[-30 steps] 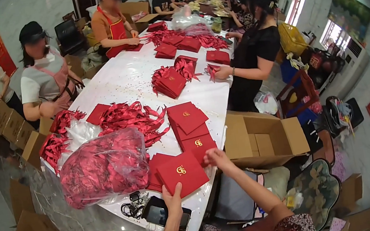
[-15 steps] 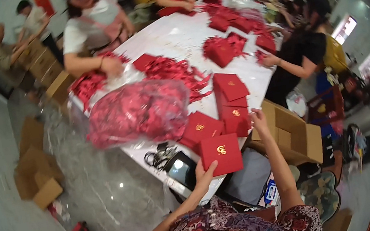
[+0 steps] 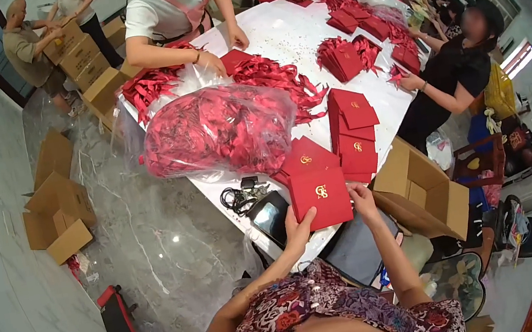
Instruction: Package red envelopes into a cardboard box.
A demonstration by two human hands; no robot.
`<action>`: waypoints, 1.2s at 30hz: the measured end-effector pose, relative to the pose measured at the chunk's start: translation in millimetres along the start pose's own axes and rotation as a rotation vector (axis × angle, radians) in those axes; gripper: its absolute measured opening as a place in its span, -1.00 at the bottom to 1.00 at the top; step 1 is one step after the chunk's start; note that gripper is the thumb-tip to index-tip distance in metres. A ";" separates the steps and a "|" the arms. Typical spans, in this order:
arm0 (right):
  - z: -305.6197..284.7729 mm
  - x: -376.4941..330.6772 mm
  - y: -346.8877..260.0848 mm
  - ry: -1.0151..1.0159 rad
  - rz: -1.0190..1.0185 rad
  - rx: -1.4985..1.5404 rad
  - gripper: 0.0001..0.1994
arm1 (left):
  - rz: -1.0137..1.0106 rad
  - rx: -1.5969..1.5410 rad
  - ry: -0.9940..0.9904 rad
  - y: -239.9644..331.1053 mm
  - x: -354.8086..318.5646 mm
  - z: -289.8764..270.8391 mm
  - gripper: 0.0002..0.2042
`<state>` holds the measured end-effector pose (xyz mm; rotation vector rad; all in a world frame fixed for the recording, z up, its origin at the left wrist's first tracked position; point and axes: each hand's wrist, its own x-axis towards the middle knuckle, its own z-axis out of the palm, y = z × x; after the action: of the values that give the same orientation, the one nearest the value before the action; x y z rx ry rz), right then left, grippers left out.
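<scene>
A flat red envelope (image 3: 321, 197) with a gold emblem lies at the near edge of the white table (image 3: 286, 32). My left hand (image 3: 300, 229) grips its lower left corner. My right hand (image 3: 361, 198) holds its right edge. More red envelopes (image 3: 353, 130) are stacked just beyond it. A clear plastic bag full of red ribbons (image 3: 218, 132) sits to the left.
A dark tablet (image 3: 269, 216) and black cable (image 3: 236, 200) lie by my left hand. An open cardboard box (image 3: 422, 192) stands right of me. Several people work around the table. Flat cartons (image 3: 58, 204) lie on the marble floor at left.
The view has swung and drawn closer to the table's near end. Both my hands have stayed on the front red envelope, which sits lower and nearer to me.
</scene>
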<state>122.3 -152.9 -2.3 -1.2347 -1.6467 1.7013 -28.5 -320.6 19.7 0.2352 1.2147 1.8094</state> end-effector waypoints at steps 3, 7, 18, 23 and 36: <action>7.0 7.6 -16.2 0.043 -0.033 -0.045 -0.88 | 0.026 -0.017 0.054 -1.1 2.7 -3.9 -0.68; 11.7 40.4 -42.3 -0.019 -0.164 -0.093 -0.89 | 0.023 -0.076 0.067 2.1 5.0 0.1 -0.68; 101.0 223.4 -148.9 -0.187 -0.501 -0.250 -0.84 | 0.079 -0.006 0.240 15.0 21.6 13.0 -0.71; 150.2 286.7 -179.3 -0.290 -0.590 -0.583 -0.83 | 0.102 -0.019 0.323 15.4 30.2 33.9 -0.71; 155.3 329.3 -183.6 -0.364 -0.566 -0.294 -0.87 | 0.102 -0.038 0.626 -7.8 54.5 53.9 -0.65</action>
<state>-213.8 68.7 62.2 -0.4898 -2.2553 1.4055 -22.9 -243.8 23.2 -0.3248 1.6091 2.0691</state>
